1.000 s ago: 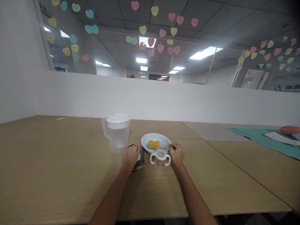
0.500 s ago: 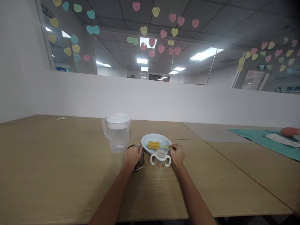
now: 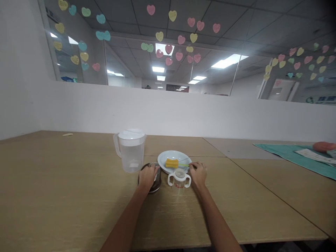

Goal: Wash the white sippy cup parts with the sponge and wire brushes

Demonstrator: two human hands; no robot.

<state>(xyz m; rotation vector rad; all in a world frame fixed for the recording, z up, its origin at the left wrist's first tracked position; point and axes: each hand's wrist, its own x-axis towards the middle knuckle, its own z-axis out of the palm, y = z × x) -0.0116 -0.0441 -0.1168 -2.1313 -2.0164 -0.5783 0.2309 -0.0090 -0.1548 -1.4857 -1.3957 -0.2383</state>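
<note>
My left hand (image 3: 147, 176) is closed over the top of a dark brown, rounded container (image 3: 156, 183) with a pale rim at its base; the hand hides much of it, so its exact kind is unclear. My right hand (image 3: 198, 173) pinches the thin green handle of a sponge brush (image 3: 172, 163), whose yellow head lies over the white plate (image 3: 163, 154). Between my hands a clear baby bottle (image 3: 179, 182) stands upright, with white handles on both sides and red print. Its top shows no cap.
A translucent lidded pitcher (image 3: 132, 154) stands behind my left hand. Toward the far right, a teal cloth (image 3: 279, 150) bears a white sheet (image 3: 312, 154) and a reddish object (image 3: 324, 146). A flat pale piece (image 3: 67, 134) lies at the far left, near the wall (image 3: 168, 112).
The view has shifted very slightly. Both hands keep their holds, and the bottle, plate and pitcher stay in place.
</note>
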